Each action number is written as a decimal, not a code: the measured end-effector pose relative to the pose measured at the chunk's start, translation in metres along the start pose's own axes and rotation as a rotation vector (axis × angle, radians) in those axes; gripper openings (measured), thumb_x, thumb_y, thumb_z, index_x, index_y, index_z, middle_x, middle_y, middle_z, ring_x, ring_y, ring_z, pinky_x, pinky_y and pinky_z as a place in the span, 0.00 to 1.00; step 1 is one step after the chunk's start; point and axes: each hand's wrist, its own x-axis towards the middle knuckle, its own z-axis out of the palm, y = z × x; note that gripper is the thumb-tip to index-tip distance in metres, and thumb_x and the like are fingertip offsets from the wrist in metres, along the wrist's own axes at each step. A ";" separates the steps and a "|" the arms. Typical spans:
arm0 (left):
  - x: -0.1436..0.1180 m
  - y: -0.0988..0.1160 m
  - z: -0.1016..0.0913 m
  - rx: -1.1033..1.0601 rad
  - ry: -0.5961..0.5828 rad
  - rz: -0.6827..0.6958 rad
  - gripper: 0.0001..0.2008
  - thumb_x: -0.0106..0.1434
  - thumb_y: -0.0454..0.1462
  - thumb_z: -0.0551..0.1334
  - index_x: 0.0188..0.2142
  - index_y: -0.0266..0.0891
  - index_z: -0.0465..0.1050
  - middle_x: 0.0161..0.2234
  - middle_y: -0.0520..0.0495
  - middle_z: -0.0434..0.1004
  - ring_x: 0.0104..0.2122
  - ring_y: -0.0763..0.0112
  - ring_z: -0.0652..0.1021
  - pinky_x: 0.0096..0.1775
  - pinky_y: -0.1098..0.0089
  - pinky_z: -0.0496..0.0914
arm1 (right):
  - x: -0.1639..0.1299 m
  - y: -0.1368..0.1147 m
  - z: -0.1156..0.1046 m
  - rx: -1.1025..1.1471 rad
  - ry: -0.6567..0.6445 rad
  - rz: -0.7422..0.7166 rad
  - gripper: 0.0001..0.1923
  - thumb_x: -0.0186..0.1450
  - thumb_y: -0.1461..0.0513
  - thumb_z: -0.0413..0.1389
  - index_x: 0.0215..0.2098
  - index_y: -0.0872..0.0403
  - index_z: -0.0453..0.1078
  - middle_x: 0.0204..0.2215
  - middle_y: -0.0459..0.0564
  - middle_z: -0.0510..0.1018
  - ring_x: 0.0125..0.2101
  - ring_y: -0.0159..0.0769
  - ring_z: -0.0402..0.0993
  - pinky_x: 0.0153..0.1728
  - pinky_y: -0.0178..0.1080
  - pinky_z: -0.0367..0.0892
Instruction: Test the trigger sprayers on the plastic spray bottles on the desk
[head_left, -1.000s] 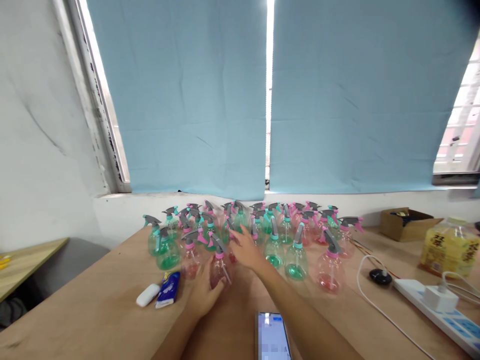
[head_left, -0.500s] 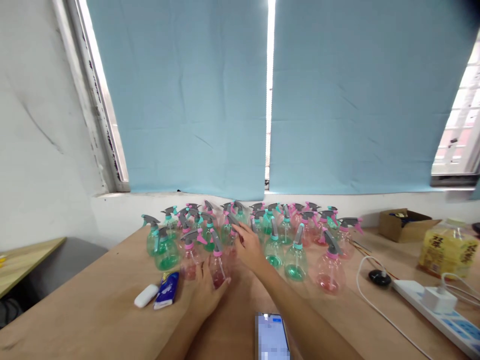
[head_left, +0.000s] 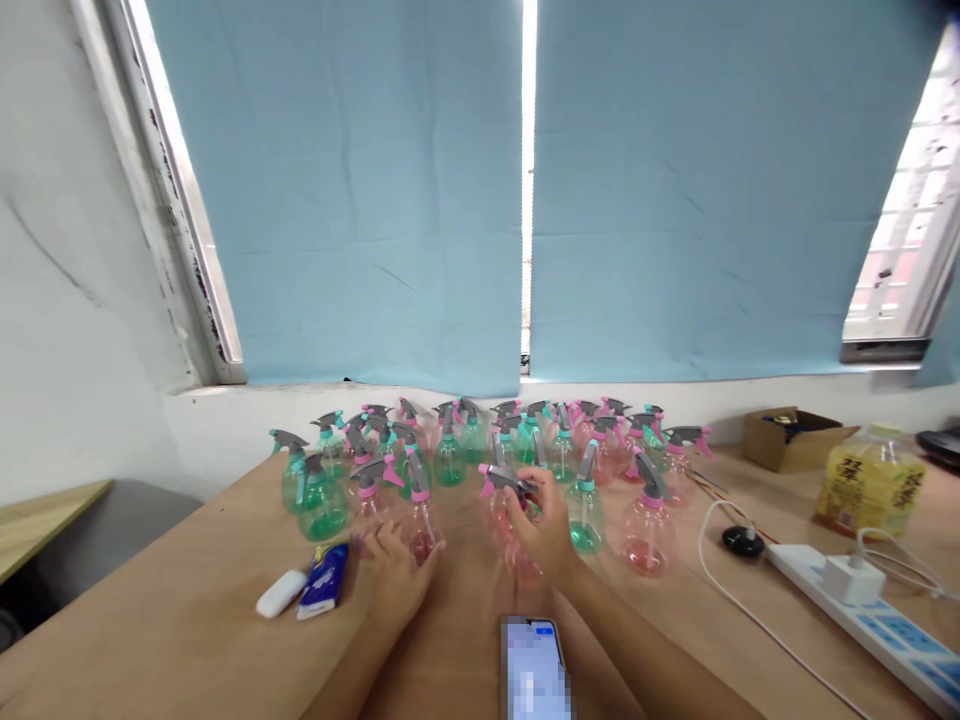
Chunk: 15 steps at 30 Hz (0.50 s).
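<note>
My right hand is closed round the grey spray head of a pink spray bottle, near the front of the group; the bottle is slightly blurred. Its pink trigger points left. My left hand rests low with its fingers apart, just in front of another pink spray bottle; its thumb reaches that bottle's base, though contact is unclear. A further pink spray bottle stands behind its fingertips. To the right of my right hand is a green spray bottle with a turquoise collar.
Several more pink and green spray bottles stand in rows towards the wall. A phone lies in front, a blue packet and white case at left. Rightward are a cardboard box, yellow-labelled jug, power strip and white cable.
My right hand has come back towards me from among the bottles, bringing a pink spray bottle forward and right. My left hand stays near the same bottle. The view has shifted slightly.
</note>
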 end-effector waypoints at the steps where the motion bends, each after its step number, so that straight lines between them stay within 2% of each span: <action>1: 0.000 0.003 -0.002 0.010 0.037 0.006 0.32 0.61 0.54 0.60 0.53 0.34 0.55 0.51 0.30 0.59 0.51 0.44 0.69 0.49 0.46 0.70 | -0.005 0.004 -0.002 0.006 0.000 0.018 0.13 0.65 0.58 0.58 0.46 0.52 0.66 0.39 0.51 0.75 0.38 0.38 0.74 0.41 0.40 0.70; 3: -0.002 0.009 -0.007 0.016 0.107 0.061 0.26 0.63 0.52 0.60 0.49 0.36 0.57 0.47 0.34 0.61 0.47 0.48 0.71 0.46 0.49 0.71 | -0.010 0.011 -0.003 0.035 0.021 0.059 0.15 0.64 0.58 0.59 0.47 0.52 0.65 0.40 0.51 0.75 0.39 0.38 0.74 0.42 0.40 0.70; 5: -0.005 0.015 -0.013 -0.022 0.094 0.186 0.15 0.66 0.47 0.57 0.44 0.39 0.60 0.43 0.39 0.63 0.45 0.52 0.72 0.46 0.52 0.72 | -0.012 0.014 -0.002 0.079 0.056 0.105 0.18 0.63 0.57 0.60 0.49 0.52 0.64 0.41 0.52 0.75 0.40 0.38 0.74 0.42 0.40 0.70; 8: -0.011 0.024 -0.020 -0.090 -0.076 0.448 0.07 0.67 0.41 0.56 0.42 0.41 0.65 0.42 0.40 0.67 0.44 0.56 0.74 0.47 0.56 0.71 | -0.007 0.013 -0.001 0.139 0.051 0.179 0.21 0.61 0.57 0.61 0.50 0.52 0.65 0.41 0.51 0.75 0.39 0.38 0.74 0.40 0.39 0.70; 10: -0.015 0.029 -0.021 -0.111 -0.203 0.563 0.09 0.67 0.40 0.57 0.45 0.41 0.67 0.45 0.40 0.69 0.43 0.59 0.75 0.45 0.60 0.71 | -0.001 0.012 -0.002 0.178 -0.051 0.219 0.21 0.60 0.58 0.61 0.50 0.52 0.68 0.41 0.50 0.76 0.39 0.38 0.74 0.39 0.38 0.70; 12: -0.018 0.032 -0.020 -0.140 -0.329 0.607 0.09 0.67 0.37 0.55 0.46 0.42 0.67 0.43 0.42 0.72 0.39 0.63 0.76 0.41 0.65 0.71 | 0.006 0.010 -0.004 0.196 -0.190 0.258 0.20 0.59 0.62 0.59 0.50 0.52 0.71 0.38 0.48 0.77 0.35 0.36 0.73 0.35 0.36 0.69; 15: -0.019 0.033 -0.017 -0.163 -0.523 0.604 0.06 0.67 0.34 0.52 0.41 0.43 0.66 0.32 0.50 0.74 0.29 0.69 0.75 0.30 0.72 0.65 | 0.015 0.010 -0.009 0.196 -0.345 0.341 0.14 0.56 0.66 0.55 0.39 0.52 0.76 0.23 0.42 0.72 0.22 0.29 0.64 0.24 0.32 0.61</action>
